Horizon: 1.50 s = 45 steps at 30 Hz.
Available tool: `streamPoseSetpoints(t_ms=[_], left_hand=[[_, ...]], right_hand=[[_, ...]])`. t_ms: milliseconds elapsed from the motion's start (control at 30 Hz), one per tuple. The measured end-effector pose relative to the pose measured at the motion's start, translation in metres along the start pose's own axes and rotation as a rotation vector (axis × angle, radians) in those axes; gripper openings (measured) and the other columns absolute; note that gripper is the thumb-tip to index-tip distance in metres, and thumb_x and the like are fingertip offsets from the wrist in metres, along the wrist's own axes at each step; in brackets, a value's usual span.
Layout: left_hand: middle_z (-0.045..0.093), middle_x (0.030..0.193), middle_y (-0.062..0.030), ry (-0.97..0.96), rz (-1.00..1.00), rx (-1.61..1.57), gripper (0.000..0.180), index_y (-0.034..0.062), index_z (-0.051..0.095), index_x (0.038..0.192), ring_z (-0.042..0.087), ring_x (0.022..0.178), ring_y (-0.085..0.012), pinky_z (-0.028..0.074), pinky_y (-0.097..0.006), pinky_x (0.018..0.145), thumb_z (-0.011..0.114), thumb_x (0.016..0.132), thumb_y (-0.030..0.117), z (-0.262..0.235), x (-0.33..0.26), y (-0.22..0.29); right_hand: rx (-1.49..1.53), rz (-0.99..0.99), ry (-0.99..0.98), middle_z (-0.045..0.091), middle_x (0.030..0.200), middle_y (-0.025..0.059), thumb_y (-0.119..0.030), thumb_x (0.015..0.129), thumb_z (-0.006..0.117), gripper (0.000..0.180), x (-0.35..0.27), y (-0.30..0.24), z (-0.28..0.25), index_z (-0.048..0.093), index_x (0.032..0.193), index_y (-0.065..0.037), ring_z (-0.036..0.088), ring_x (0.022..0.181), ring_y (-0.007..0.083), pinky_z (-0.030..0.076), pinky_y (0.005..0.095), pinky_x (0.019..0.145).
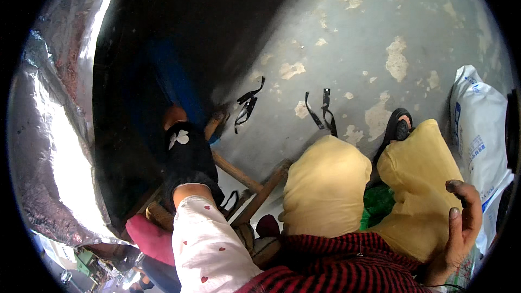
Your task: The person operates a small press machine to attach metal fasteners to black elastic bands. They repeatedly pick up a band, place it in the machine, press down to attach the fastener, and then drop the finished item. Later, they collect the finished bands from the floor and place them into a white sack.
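Observation:
My left arm, in a white sleeve with small red hearts, reaches forward into deep shadow. On its hand [187, 154] is a black covering with a white motif; the bare fingertips beyond are dim and blurred, so their grip is unclear. They are nearest to a dark blue shape [176, 76], whose kind I cannot make out. At the lower right, my right hand [464, 230] is raised beside my yellow-trousered knee [420, 168]. Its thumb and forefinger are bent and apart, dark at the tips, with nothing visible between them.
Wooden bars [255, 192] of a stool or frame stand beside my left arm. Black strap-like pieces [247, 108] and black strips [327, 114] lie on the worn grey floor. A white printed sack [473, 125] stands at right. Crumpled silvery sheeting [65, 157] rises at left.

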<state>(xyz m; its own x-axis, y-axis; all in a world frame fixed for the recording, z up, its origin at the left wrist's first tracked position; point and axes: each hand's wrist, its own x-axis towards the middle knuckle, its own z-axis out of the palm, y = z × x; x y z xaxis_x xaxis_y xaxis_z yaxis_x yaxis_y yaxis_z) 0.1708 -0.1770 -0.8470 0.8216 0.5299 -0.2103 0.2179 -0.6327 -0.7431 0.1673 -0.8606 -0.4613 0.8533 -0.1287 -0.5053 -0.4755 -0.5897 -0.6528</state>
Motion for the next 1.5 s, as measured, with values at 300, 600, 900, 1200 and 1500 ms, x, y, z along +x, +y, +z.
streamPoseSetpoints(t_ms=[300,600,900,1200,1500], left_hand=[[0.053,0.132,-0.0212,-0.262,0.552,-0.632,0.103,0.0006,0.039,0.142,0.051,0.126,-0.0381,0.046,-0.045,0.101,0.09,0.062,0.041,-0.129,-0.11,0.111],[0.067,0.105,-0.0189,-0.373,0.431,-0.734,0.04,0.0007,0.061,0.11,0.065,0.099,-0.0402,0.054,-0.049,0.082,0.07,0.077,0.02,-0.091,-0.122,0.136],[0.071,0.088,-0.0115,-0.152,0.311,-0.473,0.027,0.0075,0.066,0.094,0.07,0.084,-0.0315,0.055,-0.045,0.074,0.066,0.082,0.032,-0.085,-0.143,0.175],[0.069,0.095,-0.0195,-0.271,0.37,-0.922,0.029,0.0038,0.061,0.104,0.068,0.082,-0.0403,0.054,-0.049,0.072,0.063,0.09,0.03,-0.127,-0.229,0.216],[0.054,0.106,-0.0206,-0.089,0.297,-1.082,0.063,0.0018,0.05,0.11,0.06,0.099,-0.0404,0.054,-0.046,0.076,0.082,0.075,0.043,-0.222,-0.266,0.302]], right_hand=[[-0.064,0.018,-0.065,0.062,0.117,0.0207,-0.017,0.083,0.06,0.042,-0.003,-0.013,0.004,0.06,0.117,0.008,0.056,0.116,0.0308,0.035,0.0418,0.108],[-0.088,0.073,-0.025,0.063,0.116,0.0201,-0.02,0.082,0.06,0.045,-0.006,-0.021,0.017,0.06,0.117,0.007,0.056,0.115,0.0311,0.035,0.0421,0.108],[-0.201,-0.044,-0.067,0.068,0.109,0.0209,-0.019,0.071,0.064,0.045,0.004,-0.017,0.011,0.064,0.108,0.005,0.061,0.105,0.037,0.043,0.0448,0.1],[-0.279,-0.056,-0.155,0.068,0.11,0.0189,-0.02,0.069,0.066,0.047,0.01,-0.007,-0.003,0.066,0.11,0.003,0.061,0.107,0.0379,0.044,0.0453,0.1],[-0.313,-0.121,-0.231,0.068,0.109,0.0185,-0.015,0.067,0.069,0.046,0.016,0.006,-0.014,0.066,0.11,0.002,0.062,0.104,0.0388,0.046,0.0454,0.096]])
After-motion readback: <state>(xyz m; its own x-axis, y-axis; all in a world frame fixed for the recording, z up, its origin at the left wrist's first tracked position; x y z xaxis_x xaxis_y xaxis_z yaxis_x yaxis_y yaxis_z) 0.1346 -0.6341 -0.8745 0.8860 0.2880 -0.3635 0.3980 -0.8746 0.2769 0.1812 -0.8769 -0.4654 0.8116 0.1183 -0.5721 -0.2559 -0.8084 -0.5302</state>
